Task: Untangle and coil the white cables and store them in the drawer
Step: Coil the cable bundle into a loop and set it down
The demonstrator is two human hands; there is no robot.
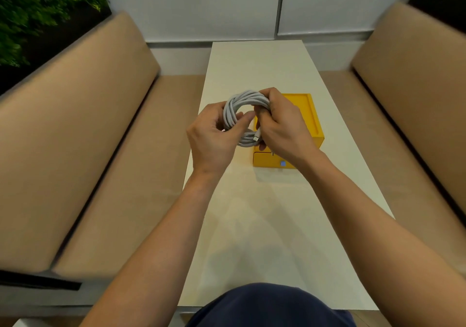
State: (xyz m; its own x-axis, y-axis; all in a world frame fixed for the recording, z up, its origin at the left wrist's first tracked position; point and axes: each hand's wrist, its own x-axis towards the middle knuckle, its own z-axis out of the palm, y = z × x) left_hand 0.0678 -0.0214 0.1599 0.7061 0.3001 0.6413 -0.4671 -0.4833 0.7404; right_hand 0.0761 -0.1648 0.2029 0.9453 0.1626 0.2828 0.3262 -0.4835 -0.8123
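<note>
Two forearms reach over a white table. In the air above it, the left hand curls round one side of a coiled white cable, and the right hand grips the other. Just behind sits a yellow drawer box, seemingly closed. If either grip slackens, the loops may spring apart.

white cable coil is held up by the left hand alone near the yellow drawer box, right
Not alone: the head view shows the right hand gripping the white cable coil too, along with the left hand. It is held up near the yellow drawer box, as you said.
</note>
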